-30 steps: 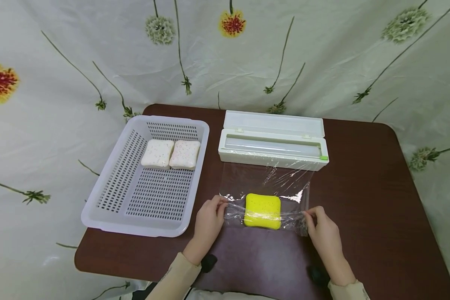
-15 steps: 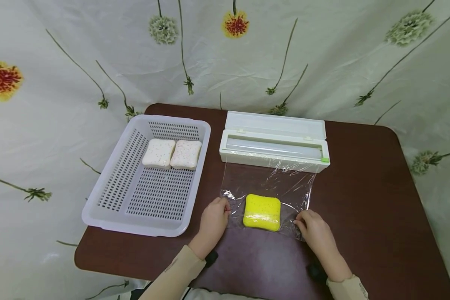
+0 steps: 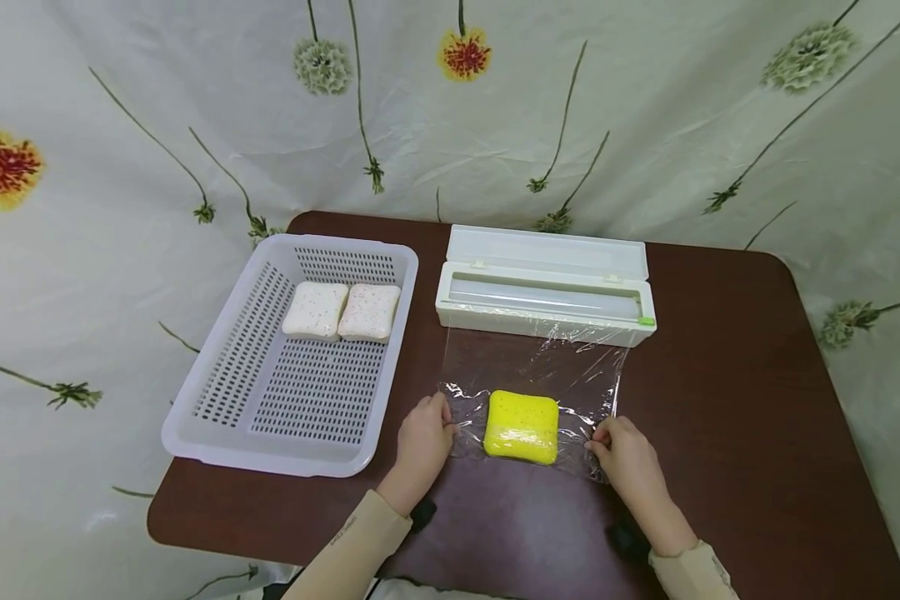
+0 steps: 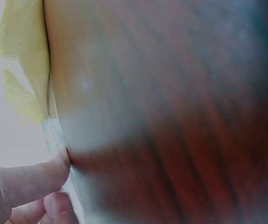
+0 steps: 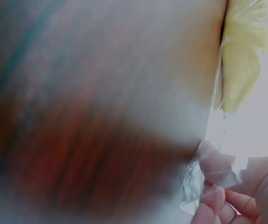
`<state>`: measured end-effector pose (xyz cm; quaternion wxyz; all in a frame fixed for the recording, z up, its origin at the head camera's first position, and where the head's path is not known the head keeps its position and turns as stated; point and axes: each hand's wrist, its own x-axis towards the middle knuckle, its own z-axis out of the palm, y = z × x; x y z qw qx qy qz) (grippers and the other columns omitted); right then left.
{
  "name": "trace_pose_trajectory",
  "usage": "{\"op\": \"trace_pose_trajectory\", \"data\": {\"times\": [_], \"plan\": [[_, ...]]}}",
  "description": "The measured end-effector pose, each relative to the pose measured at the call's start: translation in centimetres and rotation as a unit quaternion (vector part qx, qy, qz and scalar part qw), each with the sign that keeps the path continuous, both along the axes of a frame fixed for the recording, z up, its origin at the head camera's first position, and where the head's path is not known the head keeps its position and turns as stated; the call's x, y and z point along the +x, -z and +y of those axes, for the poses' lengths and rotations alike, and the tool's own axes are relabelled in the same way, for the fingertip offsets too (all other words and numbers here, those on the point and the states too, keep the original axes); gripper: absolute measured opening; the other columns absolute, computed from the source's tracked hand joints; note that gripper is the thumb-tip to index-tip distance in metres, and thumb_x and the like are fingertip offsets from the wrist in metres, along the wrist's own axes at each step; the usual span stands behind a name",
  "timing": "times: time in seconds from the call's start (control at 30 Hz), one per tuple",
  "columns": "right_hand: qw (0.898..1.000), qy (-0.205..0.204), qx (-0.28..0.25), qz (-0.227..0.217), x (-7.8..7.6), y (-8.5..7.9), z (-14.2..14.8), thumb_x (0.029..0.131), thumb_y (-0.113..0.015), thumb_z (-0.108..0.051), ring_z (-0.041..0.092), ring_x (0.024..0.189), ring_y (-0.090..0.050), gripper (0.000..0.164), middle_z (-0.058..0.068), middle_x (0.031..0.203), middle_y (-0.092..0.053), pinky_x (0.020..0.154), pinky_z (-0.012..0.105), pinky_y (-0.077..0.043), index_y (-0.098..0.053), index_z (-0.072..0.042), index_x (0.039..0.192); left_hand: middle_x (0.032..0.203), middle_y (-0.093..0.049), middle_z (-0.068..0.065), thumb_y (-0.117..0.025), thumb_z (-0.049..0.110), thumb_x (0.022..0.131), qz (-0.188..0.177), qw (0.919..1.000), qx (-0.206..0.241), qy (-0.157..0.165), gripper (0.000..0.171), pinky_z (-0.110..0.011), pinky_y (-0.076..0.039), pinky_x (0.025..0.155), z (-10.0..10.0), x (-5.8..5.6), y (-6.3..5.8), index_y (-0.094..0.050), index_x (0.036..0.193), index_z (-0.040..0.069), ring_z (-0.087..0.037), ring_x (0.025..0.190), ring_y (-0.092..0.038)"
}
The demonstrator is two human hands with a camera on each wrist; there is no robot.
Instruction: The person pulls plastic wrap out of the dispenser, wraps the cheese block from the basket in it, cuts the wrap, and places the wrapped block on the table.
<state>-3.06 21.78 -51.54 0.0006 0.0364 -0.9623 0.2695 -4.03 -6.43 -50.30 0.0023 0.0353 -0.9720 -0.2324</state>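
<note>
A yellow speckled sponge [image 3: 521,427] lies on the table under clear plastic wrap [image 3: 487,358], which runs back to an open white wrap dispenser [image 3: 547,304]. At the sponge's left, my left hand [image 3: 423,433] pinches the near left part of the film. My right hand [image 3: 624,450] pinches the film on the right side. In the left wrist view, the thumb [image 4: 36,179] presses the film at the table surface, beside the yellow sponge [image 4: 24,60]. Crumpled film [image 5: 192,184] shows between thumb and fingers in the right wrist view.
A white perforated basket [image 3: 277,450] stands on the left, with two white speckled sponges [image 3: 371,311] at its back. The dispenser's lid [image 3: 547,250] is tipped back. Brown table [image 3: 750,400] extends to the right; a flowered cloth [image 3: 630,108] hangs behind.
The front flap of film, earlier stretched across the sponge's near half, has been drawn down around its front edge. My right hand has moved slightly inward and toward me.
</note>
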Motion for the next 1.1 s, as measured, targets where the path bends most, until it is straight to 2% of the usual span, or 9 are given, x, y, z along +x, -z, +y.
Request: {"op": "trace_pose_trajectory", "data": {"times": [0.13,0.27,0.4,0.57,0.63,0.73,0.87,1.0,1.1], "plan": [[0.999,-0.015,0.009,0.028,0.3,0.2,-0.2,0.078,-0.079,-0.001,0.021,0.065,-0.061,0.011,0.006,0.076,-0.060,0.060,0.042,-0.051,-0.068,-0.003,0.079,0.069,-0.052,-0.001,-0.083,0.009,0.078,0.001,0.9999,-0.012,0.012,0.024,-0.031,-0.046,0.055,0.0,0.2,-0.1,-0.059,0.072,0.011,-0.019,0.063,-0.057],[0.997,-0.037,0.029,0.061,0.9,0.0,-0.3,0.080,-0.075,0.002,0.023,0.066,-0.061,0.005,0.008,0.077,-0.060,0.060,0.042,-0.053,-0.073,-0.001,0.083,0.073,-0.058,-0.003,-0.079,0.006,0.080,0.027,0.9986,-0.031,0.034,0.013,-0.035,-0.052,0.060,-0.1,0.6,-0.1,-0.068,0.076,0.009,-0.023,0.070,-0.061],[0.994,-0.058,0.053,0.081,1.8,-0.3,-0.5,0.081,-0.071,0.004,0.025,0.072,-0.059,0.012,0.010,0.082,-0.060,0.061,0.040,-0.053,-0.074,0.004,0.092,0.078,-0.063,-0.005,-0.076,0.005,0.082,0.056,0.9950,-0.057,0.061,0.003,-0.037,-0.054,0.064,-0.3,1.2,-0.2,-0.074,0.082,0.007,-0.025,0.075,-0.063],[0.987,-0.063,0.057,0.136,2.8,-0.6,-0.6,0.078,-0.067,0.007,0.029,0.083,-0.060,0.023,0.014,0.092,-0.063,0.065,0.040,-0.055,-0.073,0.007,0.100,0.090,-0.070,-0.007,-0.068,-0.001,0.086,0.116,0.9859,-0.076,0.094,0.012,-0.035,-0.057,0.075,-0.7,1.9,-0.8,-0.075,0.094,0.005,-0.024,0.086,-0.066],[0.984,-0.072,0.054,0.153,3.1,-0.7,-0.6,0.076,-0.065,0.008,0.032,0.090,-0.063,0.028,0.016,0.100,-0.065,0.070,0.041,-0.057,-0.072,0.008,0.103,0.100,-0.071,-0.008,-0.066,-0.005,0.085,0.128,0.9815,-0.077,0.120,0.019,-0.035,-0.057,0.082,-0.9,2.1,-1.1,-0.074,0.100,0.004,-0.024,0.095,-0.067],[0.983,-0.097,0.060,0.146,3.6,-0.9,-0.6,0.075,-0.066,0.007,0.034,0.102,-0.065,0.034,0.017,0.112,-0.067,0.079,0.043,-0.058,-0.070,0.008,0.109,0.110,-0.070,-0.009,-0.067,-0.003,0.086,0.104,0.9754,-0.084,0.175,0.024,-0.035,-0.057,0.088,-1.0,2.6,-1.6,-0.072,0.108,0.004,-0.024,0.104,-0.068],[0.983,-0.126,0.075,0.109,4.1,-1.1,-0.9,0.079,-0.073,0.001,0.035,0.110,-0.065,0.037,0.020,0.121,-0.066,0.087,0.044,-0.056,-0.068,0.009,0.114,0.122,-0.068,-0.010,-0.071,0.008,0.086,0.026,0.9650,-0.112,0.236,0.034,-0.041,-0.054,0.095,-1.0,3.1,-1.6,-0.068,0.120,0.004,-0.024,0.113,-0.066],[0.986,-0.128,0.082,0.069,4.5,-1.1,-1.1,0.079,-0.080,-0.005,0.035,0.109,-0.067,0.042,0.020,0.123,-0.066,0.085,0.044,-0.057,-0.067,0.007,0.118,0.127,-0.066,-0.009,-0.073,0.009,0.085,-0.010,0.9562,-0.143,0.255,0.040,-0.049,-0.050,0.101,-1.1,3.2,-1.4,-0.066,0.124,0.004,-0.023,0.121,-0.061],[0.987,-0.129,0.083,0.054,4.7,-0.9,-1.1,0.076,-0.082,-0.003,0.035,0.108,-0.067,0.047,0.020,0.125,-0.066,0.086,0.044,-0.057,-0.067,0.006,0.120,0.126,-0.068,-0.008,-0.073,0.004,0.084,-0.009,0.9564,-0.146,0.253,0.039,-0.050,-0.050,0.100,-1.2,3.3,-1.3,-0.068,0.123,0.004,-0.022,0.122,-0.062]]}}
